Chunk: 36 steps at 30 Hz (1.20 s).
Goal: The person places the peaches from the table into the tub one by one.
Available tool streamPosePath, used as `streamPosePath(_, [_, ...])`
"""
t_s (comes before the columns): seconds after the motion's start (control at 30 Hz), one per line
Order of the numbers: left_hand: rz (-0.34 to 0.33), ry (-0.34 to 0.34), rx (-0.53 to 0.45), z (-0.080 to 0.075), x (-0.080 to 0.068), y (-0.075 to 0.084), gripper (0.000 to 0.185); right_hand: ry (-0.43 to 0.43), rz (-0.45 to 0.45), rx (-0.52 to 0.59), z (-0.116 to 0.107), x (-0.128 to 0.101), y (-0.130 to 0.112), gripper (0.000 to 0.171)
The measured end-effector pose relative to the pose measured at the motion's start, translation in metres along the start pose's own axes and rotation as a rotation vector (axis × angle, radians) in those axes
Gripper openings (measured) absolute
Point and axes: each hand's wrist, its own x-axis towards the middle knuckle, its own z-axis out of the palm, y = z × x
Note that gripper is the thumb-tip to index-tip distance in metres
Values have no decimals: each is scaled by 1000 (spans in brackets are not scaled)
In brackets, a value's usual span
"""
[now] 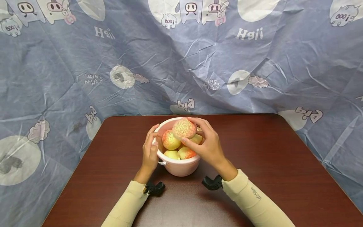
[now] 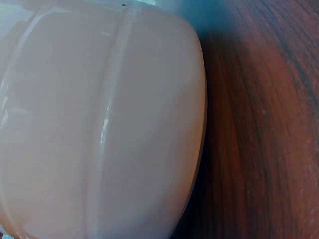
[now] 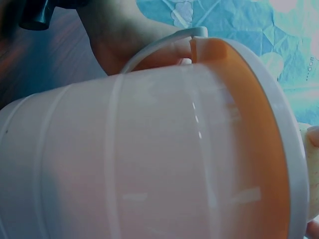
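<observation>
A pale pink bucket stands on the table with several yellow-and-red peaches inside. Over its opening, my right hand holds a speckled peach between thumb and fingers. At the left side of the bucket, my left hand grips the rim, with some fingertips over the edge. The left wrist view is mostly filled by the ribbed bucket wall. In the right wrist view, the bucket's white handle crosses in front of the left hand, and part of the held peach shows at the right edge.
The dark reddish-brown table extends around the bucket on both sides. Behind it hangs a wrinkled blue cloth with cartoon prints, meeting the table's far edge. A black wrist camera sits below the right hand, another below the left.
</observation>
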Motion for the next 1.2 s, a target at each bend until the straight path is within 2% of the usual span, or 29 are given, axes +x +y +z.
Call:
streamPosePath(0.23, [6, 4, -12, 1, -1, -1, 38, -9, -26, -30, 9, -7, 33, 64])
streamPosePath(0.33, [11, 8, -25, 1, -1, -2, 37, -15, -33, -44, 11, -7, 28, 63])
streamPosePath(0.53, [20, 14, -27, -1, -3, -2, 38, -36, -58, -45, 13, -4, -1, 59])
streamPosePath(0.67, [7, 7, -15, -1, -4, -1, 42, -49, -63, -75, 11, -4, -9, 59])
streamPosePath(0.9, [6, -3, -15, 0, -4, -1, 41, -102, -124, -69, 10, -3, -3, 59])
streamPosePath(1.07, [10, 3, -13, 1, -3, 0, 38, -131, -136, -70, 11, -3, 1, 57])
streamPosePath(1.2, [15, 11, -21, 2, -1, 5, 36, -145, -143, -85, 13, -6, 20, 59])
